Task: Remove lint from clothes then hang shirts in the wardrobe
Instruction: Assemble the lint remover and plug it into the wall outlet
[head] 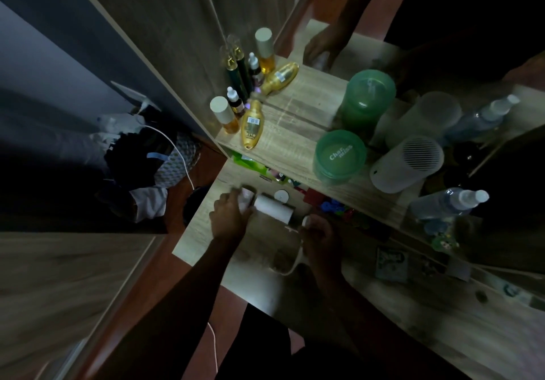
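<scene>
The white lint roller with a paper roll (274,209) lies on the pale wooden table (206,232), near the round green plastic tub (339,157), on the person's side of it. The left hand (231,216) curls its fingers round the roll's end farther from the tub, and the right hand (320,239) is closed round the roller's thin white handle. It is dark and blurry, so the fingertips are hard to see, and the right hand hides part of the handle.
</scene>
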